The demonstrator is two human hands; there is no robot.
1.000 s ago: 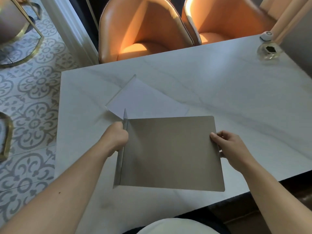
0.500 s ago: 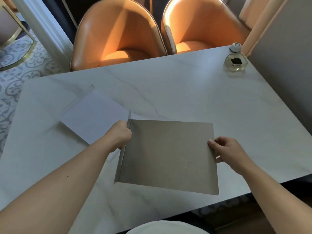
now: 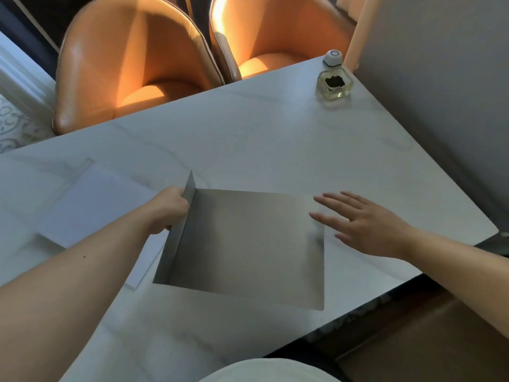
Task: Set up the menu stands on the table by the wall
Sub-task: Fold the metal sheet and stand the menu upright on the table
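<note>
A grey metal menu stand [image 3: 242, 244], a flat plate with a folded-up lip along its left edge, lies over the white marble table [image 3: 275, 150]. My left hand [image 3: 168, 210] grips that upright lip. Fingers spread and holding nothing, my right hand [image 3: 363, 224] hovers just off the plate's right edge. A clear acrylic menu stand with a white sheet [image 3: 91, 205] lies flat on the table to the left, partly under my left forearm.
A small glass bottle [image 3: 334, 84] with a white round cap stands at the table's far right corner, beside the grey wall [image 3: 440, 92]. Two orange leather chairs [image 3: 132, 64] face the far edge. Patterned floor tiles show at far left.
My right hand has let go of the plate's right edge and opened, moving slightly right. The left hand keeps its grip on the lip. The view has swung toward the wall.
</note>
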